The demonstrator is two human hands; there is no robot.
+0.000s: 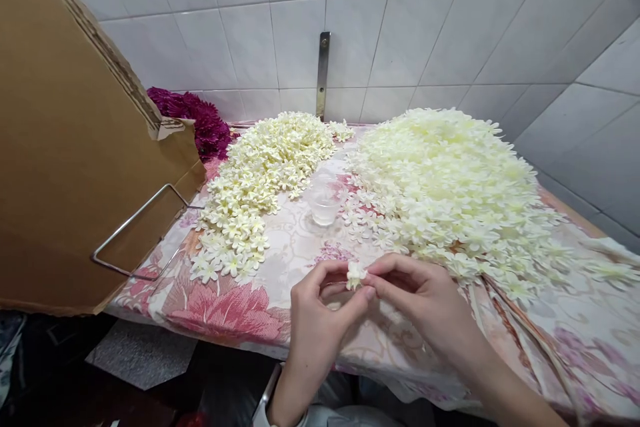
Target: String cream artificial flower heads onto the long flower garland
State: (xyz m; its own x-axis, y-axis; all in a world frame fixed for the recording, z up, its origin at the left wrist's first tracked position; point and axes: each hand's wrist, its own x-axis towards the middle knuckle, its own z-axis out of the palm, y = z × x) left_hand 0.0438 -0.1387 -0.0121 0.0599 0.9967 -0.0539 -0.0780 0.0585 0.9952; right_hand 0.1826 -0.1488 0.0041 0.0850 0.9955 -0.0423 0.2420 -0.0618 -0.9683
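Near the table's front edge, a small white artificial flower [356,275] is held up between my two hands. My left hand [323,313] pinches it between thumb and fingers. From the other side, the thumb and fingertips of my right hand [425,293] close on its edge. Just beyond the hands stands a small clear plastic cup [324,205]. To its left is a heap of cream flowers with yellow centres [280,153]. A larger heap of pale white-green flowers [450,180] spreads out on the right. What is inside the cup is hard to make out.
A floral tablecloth [230,310] covers the table against a tiled wall [295,40]. At left stand a large cardboard box [90,160] and a bent metal wire frame [135,220]. Purple flowers [200,120] lie behind the box. A metal bracket [323,73] is fixed to the wall.
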